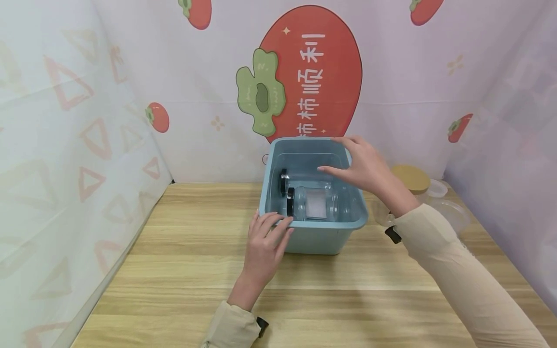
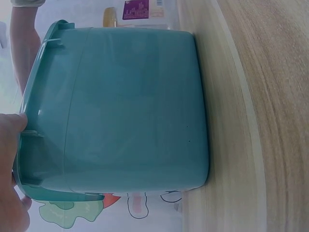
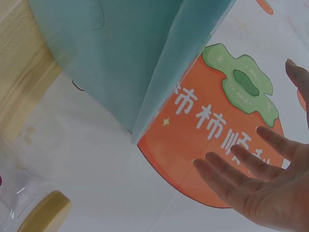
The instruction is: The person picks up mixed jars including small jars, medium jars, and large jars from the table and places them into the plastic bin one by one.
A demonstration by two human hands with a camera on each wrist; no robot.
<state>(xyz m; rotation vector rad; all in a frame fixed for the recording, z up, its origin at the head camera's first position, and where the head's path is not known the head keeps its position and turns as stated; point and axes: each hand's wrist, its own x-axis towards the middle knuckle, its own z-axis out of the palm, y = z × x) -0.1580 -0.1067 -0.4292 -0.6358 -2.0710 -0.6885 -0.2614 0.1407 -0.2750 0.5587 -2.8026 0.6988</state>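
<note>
A blue plastic bin (image 1: 317, 240) stands on the wooden table. Inside it lie two clear jars with black lids: the nearer jar (image 1: 315, 204) has a pale label, and the farther jar (image 1: 284, 181) is partly hidden behind it. My left hand (image 1: 266, 244) holds the bin's rim at the front left corner, fingers over the edge and thumb on the outer side. Above the bin's right side is my right hand (image 1: 367, 166), its thumb and fingers spread with nothing between them. The right wrist view shows that hand (image 3: 260, 188) with fingers apart, beside the bin wall (image 3: 120, 58).
Right of the bin, partly behind my right arm, stand clear containers, one with a yellow-brown lid (image 1: 411, 178). A clear round lid-like piece (image 1: 452, 215) is near them. Printed cloth (image 1: 209, 72) hangs behind and at both sides of the table (image 1: 196, 251).
</note>
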